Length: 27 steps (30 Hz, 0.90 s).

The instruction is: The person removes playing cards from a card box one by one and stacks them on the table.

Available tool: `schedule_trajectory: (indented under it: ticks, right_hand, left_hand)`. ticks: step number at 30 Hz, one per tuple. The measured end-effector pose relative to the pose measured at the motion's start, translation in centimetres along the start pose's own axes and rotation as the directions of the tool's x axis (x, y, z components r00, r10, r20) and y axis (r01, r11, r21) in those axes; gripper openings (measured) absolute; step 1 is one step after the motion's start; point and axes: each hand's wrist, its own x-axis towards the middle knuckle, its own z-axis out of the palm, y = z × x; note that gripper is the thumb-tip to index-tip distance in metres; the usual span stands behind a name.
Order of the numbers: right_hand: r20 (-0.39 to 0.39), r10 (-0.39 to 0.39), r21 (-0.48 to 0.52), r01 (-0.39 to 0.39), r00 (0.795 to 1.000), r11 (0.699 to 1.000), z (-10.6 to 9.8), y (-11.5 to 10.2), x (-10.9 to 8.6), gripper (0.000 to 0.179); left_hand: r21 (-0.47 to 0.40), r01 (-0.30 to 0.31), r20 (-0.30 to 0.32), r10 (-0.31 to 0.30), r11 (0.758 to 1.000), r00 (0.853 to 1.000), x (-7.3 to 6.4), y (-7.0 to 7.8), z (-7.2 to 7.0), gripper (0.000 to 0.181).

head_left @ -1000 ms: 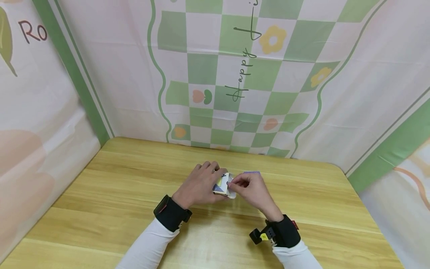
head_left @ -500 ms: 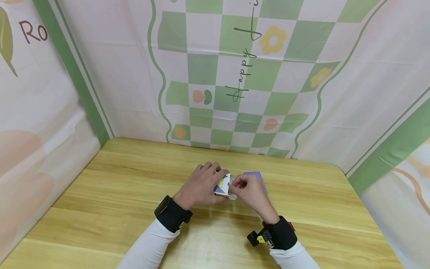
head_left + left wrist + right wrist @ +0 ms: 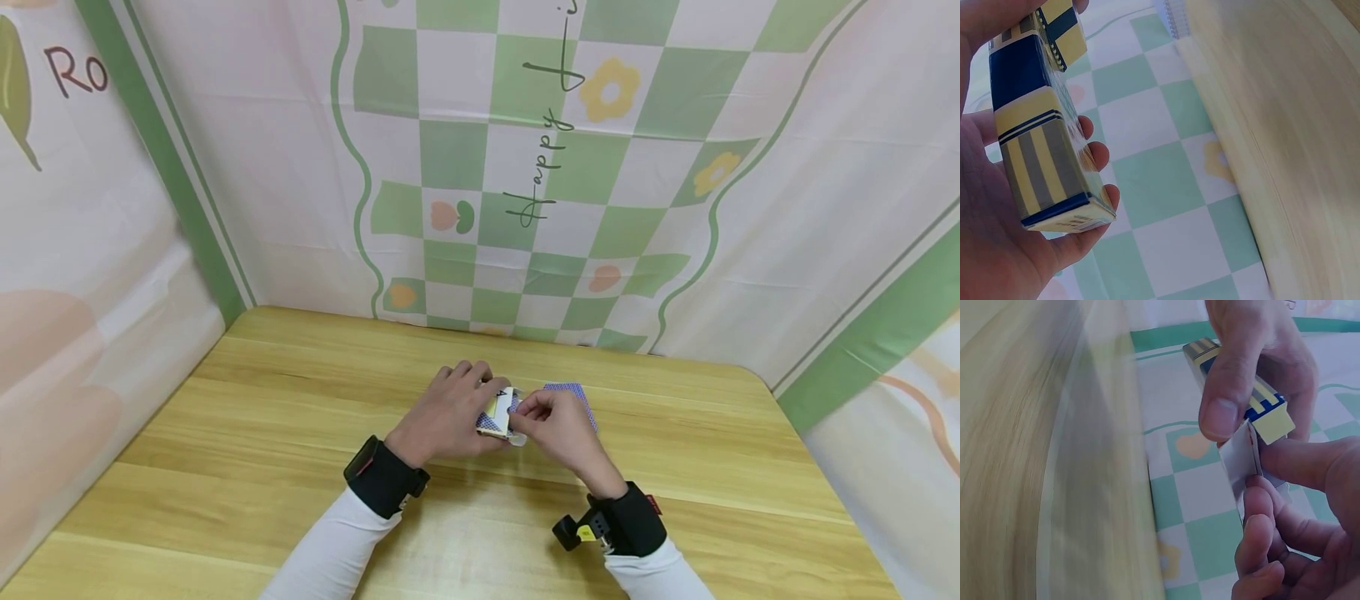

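Observation:
My left hand (image 3: 452,412) grips a card box (image 3: 495,412) from the side, thumb and fingers on opposite edges. In the left wrist view the box (image 3: 1041,131) shows cream, grey and navy stripes along its narrow side. Its end towards the right hand is open, with a pale flap (image 3: 517,439) sticking out. There my right hand (image 3: 558,429) pinches a playing card (image 3: 1239,459) between thumb and index finger, right at the box mouth; the other fingers curl in beneath. How many cards it pinches I cannot tell. The left thumb (image 3: 1221,412) lies along the box.
Blue-patterned playing cards (image 3: 573,392) lie on the wooden table (image 3: 262,417) just behind the right hand, which partly covers them. A green-and-white checked cloth (image 3: 525,167) hangs along the table's far edge. Both wrists wear black bands, the right with a camera (image 3: 567,532).
The right hand has shifted slightly left and down, uncovering more of the blue-patterned cards behind it. A strip of blue card back now shows at the box mouth. The left hand has barely moved.

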Motion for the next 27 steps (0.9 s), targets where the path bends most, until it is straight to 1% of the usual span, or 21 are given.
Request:
schedule_trajectory:
  ticks: [6, 11, 18, 27]
  right_hand:
    - [0.057, 0.056, 0.116, -0.063, 0.997, 0.991, -0.1, 0.1, 0.1, 0.014]
    - [0.110, 0.082, 0.173, -0.100, 0.990, 0.980, -0.4, 0.0, 0.2, 0.016]
    - [0.160, 0.090, 0.207, -0.122, 0.983, 0.971, -0.8, 0.1, 0.2, 0.024]
    - [0.194, 0.072, 0.224, -0.115, 0.978, 0.968, -1.7, 0.3, 0.3, 0.023]
  left_hand:
    - [-0.012, 0.012, 0.004, -0.012, 1.000, 1.000, 0.0, -0.1, -0.1, 0.071]
    - [-0.017, 0.017, 0.010, -0.017, 1.000, 1.000, 0.0, -0.1, -0.1, 0.072]
    - [-0.014, 0.023, 0.019, -0.023, 1.000, 1.000, 0.0, -0.1, -0.3, 0.072]
    - [-0.005, 0.023, 0.011, -0.023, 1.000, 1.000, 0.0, -0.3, -0.4, 0.072]
